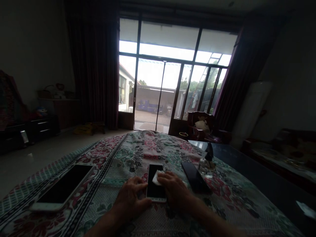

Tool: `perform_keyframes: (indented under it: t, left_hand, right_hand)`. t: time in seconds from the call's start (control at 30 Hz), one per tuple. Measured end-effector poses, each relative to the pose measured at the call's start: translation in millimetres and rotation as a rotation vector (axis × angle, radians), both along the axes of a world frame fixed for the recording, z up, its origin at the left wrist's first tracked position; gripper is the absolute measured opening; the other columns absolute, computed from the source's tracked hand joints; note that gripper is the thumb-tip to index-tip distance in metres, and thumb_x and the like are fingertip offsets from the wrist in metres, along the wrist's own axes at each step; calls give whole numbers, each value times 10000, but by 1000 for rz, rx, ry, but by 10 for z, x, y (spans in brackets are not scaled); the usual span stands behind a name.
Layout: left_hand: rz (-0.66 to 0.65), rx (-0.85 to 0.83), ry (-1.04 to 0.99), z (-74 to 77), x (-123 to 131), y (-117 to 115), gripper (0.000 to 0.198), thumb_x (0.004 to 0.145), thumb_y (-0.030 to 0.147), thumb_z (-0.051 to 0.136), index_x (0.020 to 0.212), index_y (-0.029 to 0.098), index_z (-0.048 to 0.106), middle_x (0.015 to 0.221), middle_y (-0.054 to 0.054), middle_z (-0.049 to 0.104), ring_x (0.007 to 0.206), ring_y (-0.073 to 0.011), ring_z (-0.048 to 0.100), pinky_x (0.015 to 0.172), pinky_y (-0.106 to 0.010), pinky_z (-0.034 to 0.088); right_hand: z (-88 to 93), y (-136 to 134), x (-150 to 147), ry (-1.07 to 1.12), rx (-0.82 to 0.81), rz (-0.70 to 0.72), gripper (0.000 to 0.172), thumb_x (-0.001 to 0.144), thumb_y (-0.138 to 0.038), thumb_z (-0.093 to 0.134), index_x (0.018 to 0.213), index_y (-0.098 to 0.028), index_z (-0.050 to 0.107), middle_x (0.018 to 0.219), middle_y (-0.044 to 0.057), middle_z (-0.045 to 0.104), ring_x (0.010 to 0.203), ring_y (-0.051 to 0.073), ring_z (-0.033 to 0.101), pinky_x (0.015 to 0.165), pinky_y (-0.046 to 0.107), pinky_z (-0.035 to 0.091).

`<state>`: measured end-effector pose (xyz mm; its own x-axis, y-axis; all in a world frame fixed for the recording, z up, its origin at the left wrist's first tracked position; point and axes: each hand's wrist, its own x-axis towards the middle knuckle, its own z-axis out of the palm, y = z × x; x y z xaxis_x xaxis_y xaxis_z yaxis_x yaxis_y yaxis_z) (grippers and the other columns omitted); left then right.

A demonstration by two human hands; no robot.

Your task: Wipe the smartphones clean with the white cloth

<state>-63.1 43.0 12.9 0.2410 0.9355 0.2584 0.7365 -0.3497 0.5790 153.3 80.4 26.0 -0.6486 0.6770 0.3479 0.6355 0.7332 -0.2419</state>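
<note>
A white-framed smartphone (153,192) with a dark screen lies face up on the patterned cloth (128,164). Along its left edge, my left hand (130,196) grips it, with the thumb at the lower corner and the fingers higher up. My right hand (176,189) is closed on a crumpled white tissue (156,178) and presses it on the upper part of the screen. To the right of that hand lies a dark phone (195,177). Beside it stands a clear spray bottle (207,163) with a black nozzle.
A larger white-edged device with a black screen (65,184) lies on the cloth at left. A dark tabletop (247,171) extends along the right, with a pale item (306,209) near its edge. Beyond are a wooden chair (201,126) and glass doors (148,95).
</note>
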Motion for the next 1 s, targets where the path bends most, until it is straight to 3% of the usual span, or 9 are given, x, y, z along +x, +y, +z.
perform_keyframes:
  t: [0.13,0.27,0.4,0.77,1.0]
  left_hand:
    - [-3,5,-12,3,6,4,355,686,355,721,1037,315,761,1033,-35,678,1011,-257,593,919,-358,449]
    - [-8,-7,-14,14,12,-1,335,682,342,727,1015,330,768,1019,-29,678,1005,-259,594,917,-355,443]
    - [-11,-11,-11,10,4,1,340,685,368,720,1019,321,766,1029,-25,670,1008,-255,588,913,-345,441]
    - [-7,-1,-18,34,9,-20,260,689,352,721,937,300,776,1005,-21,673,1007,-251,595,885,-321,444]
    - [46,64,-53,-77,1,21,361,651,311,740,984,170,723,1042,-83,668,1006,-261,600,915,-342,464]
  right_hand:
    - [11,-309,38,13,-32,59,370,860,-90,417,1097,-236,661,1172,52,676,1094,198,579,1033,350,393]
    - [22,-406,35,-3,-45,63,326,833,-84,444,1007,-251,664,1089,36,693,1017,193,595,972,338,427]
    - [51,-236,-17,-45,-34,61,334,833,-65,418,961,-240,672,1014,33,700,935,177,610,923,329,427]
    - [70,548,-480,-93,11,-97,270,822,-40,441,812,-184,669,960,55,712,947,185,598,909,279,386]
    - [55,525,-476,-86,14,-39,306,835,-33,420,890,-189,677,1021,60,705,987,192,587,918,282,388]
